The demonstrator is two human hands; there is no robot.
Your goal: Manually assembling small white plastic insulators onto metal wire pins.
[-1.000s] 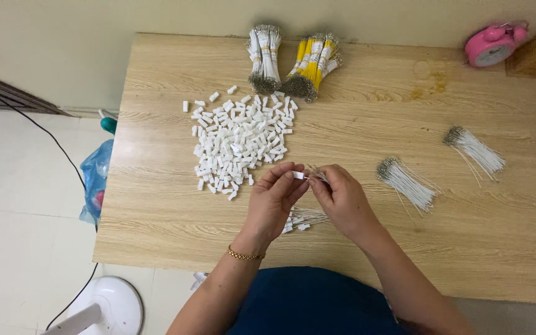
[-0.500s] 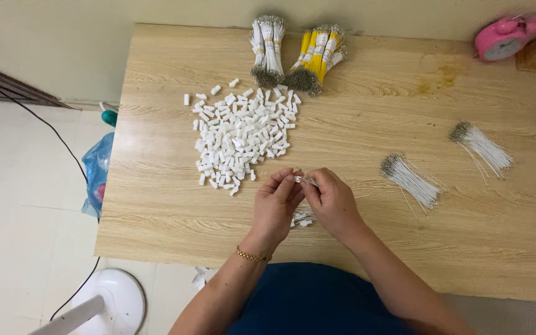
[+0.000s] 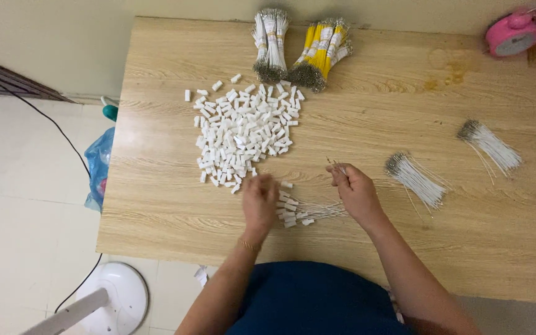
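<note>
On the wooden table (image 3: 175, 205) in front of you, your left hand (image 3: 260, 200) lies palm down at the lower edge of the pile of small white connectors (image 3: 243, 133), its fingertips just touching the nearest pieces; the view is blurred there, so you cannot tell whether the fingers have closed on one. Your right hand (image 3: 355, 192) is raised a little off the table to the right, thumb and forefinger pinched on a thin wire (image 3: 333, 165) whose end sticks up from the fingers. Between your two hands, just below the pile, lies a small batch of finished wires (image 3: 302, 213) with white connectors on their left ends, fanned out and touching one another. Just beside your right hand, to its right, rests a loose bundle of white wires (image 3: 415, 178), and farther right, well apart, a second white bundle (image 3: 490, 144). At the far edge of the table stand a tied white bundle (image 3: 269, 44) and a tied yellow bundle (image 3: 322, 53), side by side. A pink round clock (image 3: 516, 32) sits in the far right corner. On the floor to your left are a blue plastic bag (image 3: 98, 167) and a white fan base (image 3: 111, 296)
</note>
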